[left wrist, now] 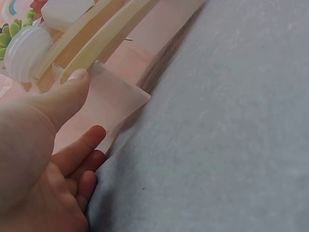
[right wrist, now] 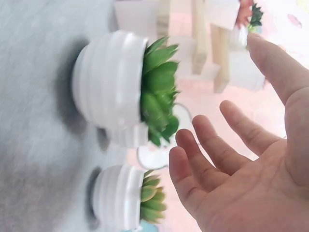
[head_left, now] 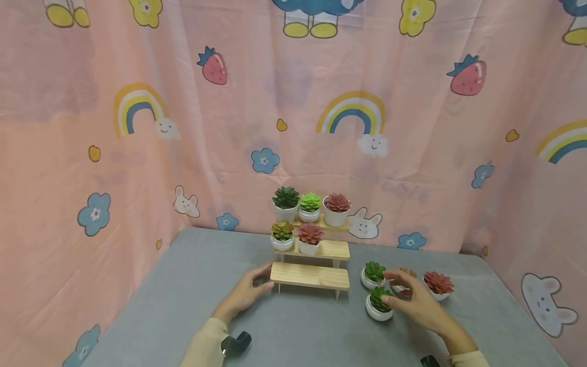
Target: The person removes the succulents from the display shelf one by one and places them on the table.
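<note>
Stand of three wooden tiers (head_left: 309, 275) beside my left hand (head_left: 245, 293), potted succulents by my right hand (head_left: 419, 303).
From my remote post, I see the left thumb (left wrist: 76, 79) touching the lowest tier's left end, the other fingers (left wrist: 89, 139) loosely bent beside its pale leg (left wrist: 116, 94). The right fingers spread wide, holding nothing, around two green succulents (head_left: 379, 302) in ridged white pots; I cannot tell whether they touch the leaves. Both stand on the grey tabletop (head_left: 293, 331), right of the stand. A red succulent (head_left: 438, 283) sits farther right. Three potted plants (head_left: 337, 204) stand on the top tier, two (head_left: 310, 234) on the middle. Markings I can make out are pictures on the pink curtain (head_left: 257, 112): rainbows, strawberries, rabbits.
</note>
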